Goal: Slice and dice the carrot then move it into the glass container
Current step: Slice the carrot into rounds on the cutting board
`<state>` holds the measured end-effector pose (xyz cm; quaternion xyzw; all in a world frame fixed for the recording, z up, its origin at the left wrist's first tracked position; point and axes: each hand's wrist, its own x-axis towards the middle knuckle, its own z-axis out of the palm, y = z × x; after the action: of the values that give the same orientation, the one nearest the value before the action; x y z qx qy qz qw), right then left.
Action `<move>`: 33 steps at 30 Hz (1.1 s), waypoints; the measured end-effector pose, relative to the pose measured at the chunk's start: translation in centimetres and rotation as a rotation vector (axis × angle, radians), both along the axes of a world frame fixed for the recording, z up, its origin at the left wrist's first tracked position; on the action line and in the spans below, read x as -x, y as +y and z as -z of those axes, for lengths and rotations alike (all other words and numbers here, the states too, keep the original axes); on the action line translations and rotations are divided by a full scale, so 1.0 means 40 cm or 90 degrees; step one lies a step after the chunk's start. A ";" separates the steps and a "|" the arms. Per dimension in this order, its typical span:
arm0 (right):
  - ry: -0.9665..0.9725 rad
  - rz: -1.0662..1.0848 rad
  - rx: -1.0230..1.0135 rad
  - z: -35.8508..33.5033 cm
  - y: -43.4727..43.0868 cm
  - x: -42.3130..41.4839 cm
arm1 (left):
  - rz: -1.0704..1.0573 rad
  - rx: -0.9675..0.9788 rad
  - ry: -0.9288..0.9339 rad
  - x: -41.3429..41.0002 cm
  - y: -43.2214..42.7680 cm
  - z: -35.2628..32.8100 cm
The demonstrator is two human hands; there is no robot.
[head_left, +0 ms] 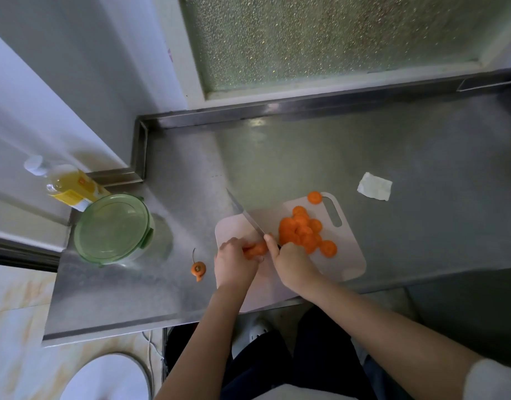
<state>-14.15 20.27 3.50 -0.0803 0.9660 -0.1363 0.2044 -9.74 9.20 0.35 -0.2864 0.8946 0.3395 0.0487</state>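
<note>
On the cutting board [349, 264] by the tabletop's [421, 157] front edge, our left hand [234, 261] curls round the carrot stub [258, 249], lying left-to-right, and our right hand [288, 261] just beside it grips the knife [245, 215], blade meeting the stub's right end.

1 head camera, looking steeply down, near counter [392, 174].

Soft daylight from the frosted window [335, 39], pale glare on the steel surface [421, 157], faint shadows, wide-angle bending at edges, slight blur
</note>
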 end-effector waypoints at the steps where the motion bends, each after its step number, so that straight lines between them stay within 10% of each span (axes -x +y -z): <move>1: 0.083 -0.019 -0.061 0.004 0.005 -0.003 | 0.001 0.001 -0.001 0.000 0.000 -0.002; 16: -0.112 0.047 0.215 0.072 0.042 0.045 | -0.015 -0.031 -0.015 -0.006 0.002 -0.003; 33: -0.135 -0.066 0.201 0.015 0.093 -0.002 | -0.015 -0.014 -0.005 -0.009 -0.001 0.016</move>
<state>-14.05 23.99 2.91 -0.1465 0.9002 -0.2829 0.2968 -9.37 9.16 -0.30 -0.2975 0.8871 0.3491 0.0511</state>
